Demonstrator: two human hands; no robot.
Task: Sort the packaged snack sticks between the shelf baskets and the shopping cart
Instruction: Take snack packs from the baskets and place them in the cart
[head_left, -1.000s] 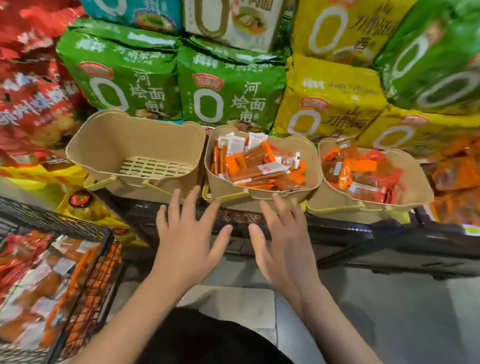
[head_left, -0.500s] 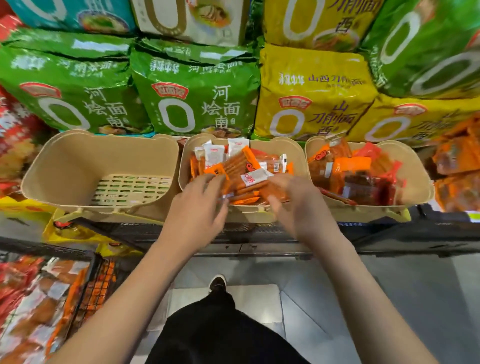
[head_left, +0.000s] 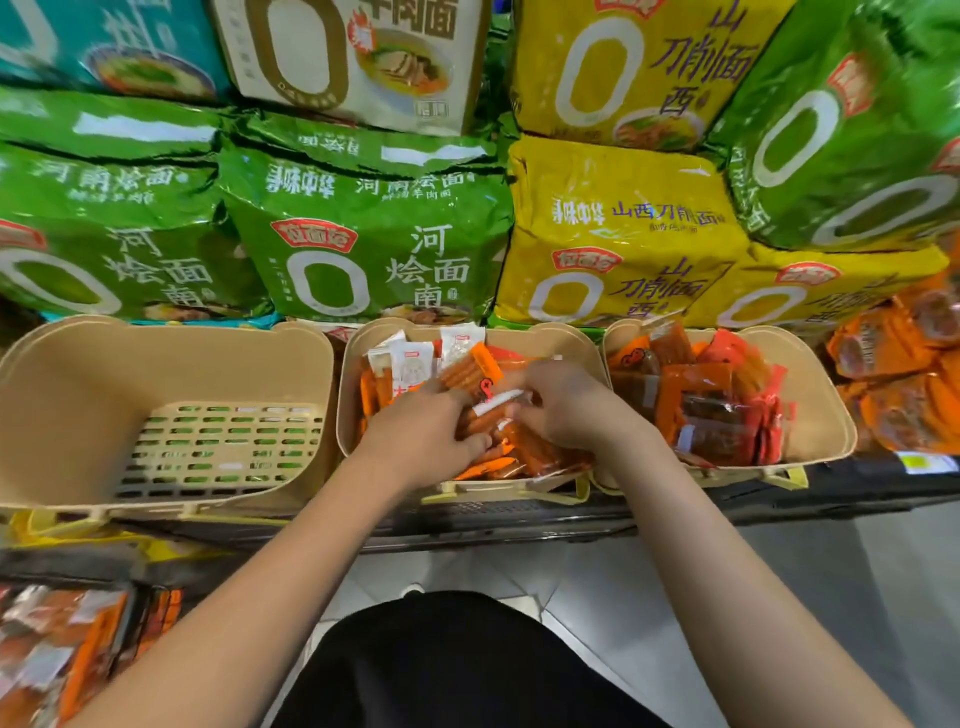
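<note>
Three beige baskets stand side by side on the shelf. The left basket (head_left: 78, 374) holds nothing. The middle basket (head_left: 582, 343) is full of orange snack sticks (head_left: 467, 371) with white labels. The right basket (head_left: 826, 410) holds red and orange snack packs (head_left: 717, 400). Both my hands are down in the middle basket: my left hand (head_left: 421, 436) curls its fingers round a bunch of sticks, and my right hand (head_left: 566, 410) curls round sticks beside it. The shopping cart (head_left: 130, 618) at the lower left holds more snack packs (head_left: 57, 654).
Large green noodle bags (head_left: 363, 244) and yellow noodle bags (head_left: 623, 244) are stacked right behind the baskets. Loose orange packs (head_left: 898, 374) lie on the shelf at the far right. The dark shelf edge (head_left: 519, 519) runs below the baskets, with grey floor tiles (head_left: 779, 597) under it.
Both hands went from hovering flat in front of the shelf forward into the middle basket, and their fingers have curled round the snack sticks. The view has come closer to the shelf.
</note>
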